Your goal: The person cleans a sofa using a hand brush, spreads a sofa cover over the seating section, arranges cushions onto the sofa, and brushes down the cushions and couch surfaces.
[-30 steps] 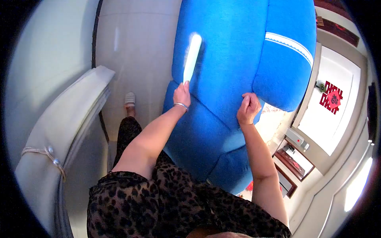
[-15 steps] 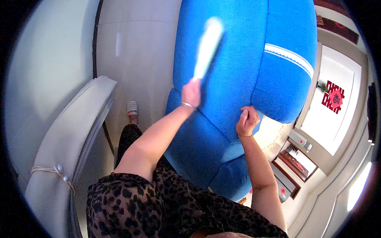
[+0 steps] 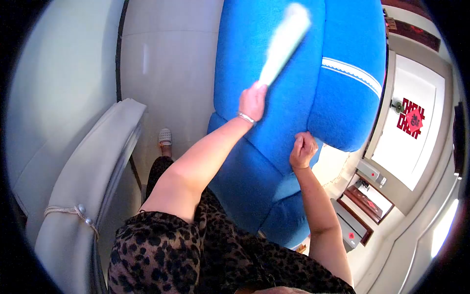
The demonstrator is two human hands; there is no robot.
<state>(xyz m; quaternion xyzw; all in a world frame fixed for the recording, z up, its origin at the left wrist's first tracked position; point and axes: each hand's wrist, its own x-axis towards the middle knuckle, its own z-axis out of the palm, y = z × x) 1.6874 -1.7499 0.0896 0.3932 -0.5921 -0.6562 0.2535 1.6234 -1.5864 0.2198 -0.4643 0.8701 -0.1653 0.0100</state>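
Note:
My left hand point(image 3: 252, 102) is wrapped round the narrow end of a pale, long brush-like tool point(image 3: 286, 41), which widens toward its far end and is blurred by motion. The tool is over the blue sofa seat point(image 3: 264, 132), pointing away to the upper right; whether it touches the fabric I cannot tell. My right hand point(image 3: 303, 149) is closed in a fist against the sofa beside the lower end of the blue armrest or back cushion point(image 3: 347, 108). Nothing shows in that fist.
A grey curtain point(image 3: 83, 181) tied with a beaded cord hangs at the left. Pale floor tiles point(image 3: 169, 63) run beside the sofa, with my slippered foot point(image 3: 165, 137) on them. White lace trim point(image 3: 352, 73) crosses the cushion. Red decorations point(image 3: 413, 120) are at the right.
My left hand and the brush-like tool have moved up and to the right across the seat. My right hand stays in nearly the same place, still closed.

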